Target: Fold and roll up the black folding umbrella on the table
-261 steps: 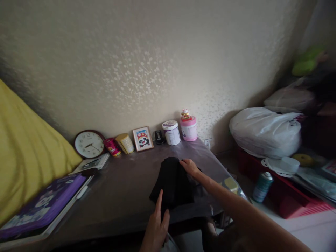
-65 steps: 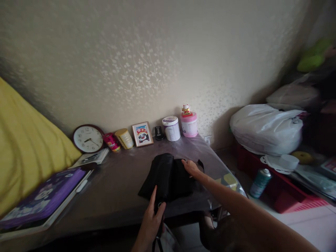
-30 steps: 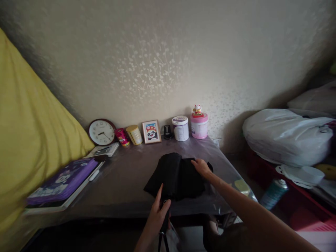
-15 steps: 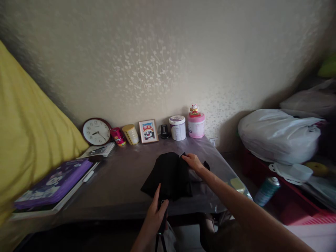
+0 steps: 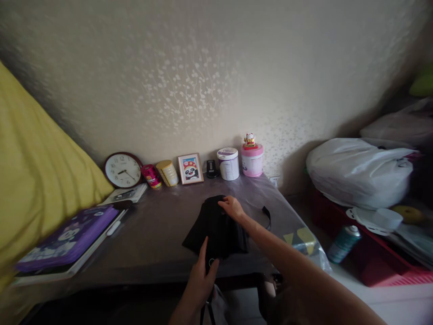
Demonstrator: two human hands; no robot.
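A black folding umbrella (image 5: 214, 225) lies partly over the table's front edge, its canopy loosely bunched. My left hand (image 5: 200, 280) is wrapped round the handle, the thumb beside its round button; a wrist strap hangs below. My right hand (image 5: 232, 208) pinches the canopy fabric near the far end, fingers pressed together. A loose black strap (image 5: 267, 216) curls on the table to the right of my right wrist.
Along the wall stand a clock (image 5: 123, 170), a pink can (image 5: 151, 176), a yellow can (image 5: 167, 173), a panda picture frame (image 5: 191, 169) and tubs (image 5: 228, 164). Purple folders (image 5: 67, 239) lie left. A spray can (image 5: 344, 245) and a white bag (image 5: 358, 174) are right.
My right hand has moved left across the canopy with the fabric it pinches, exposing the loose strap at the right. My left hand still grips the handle.
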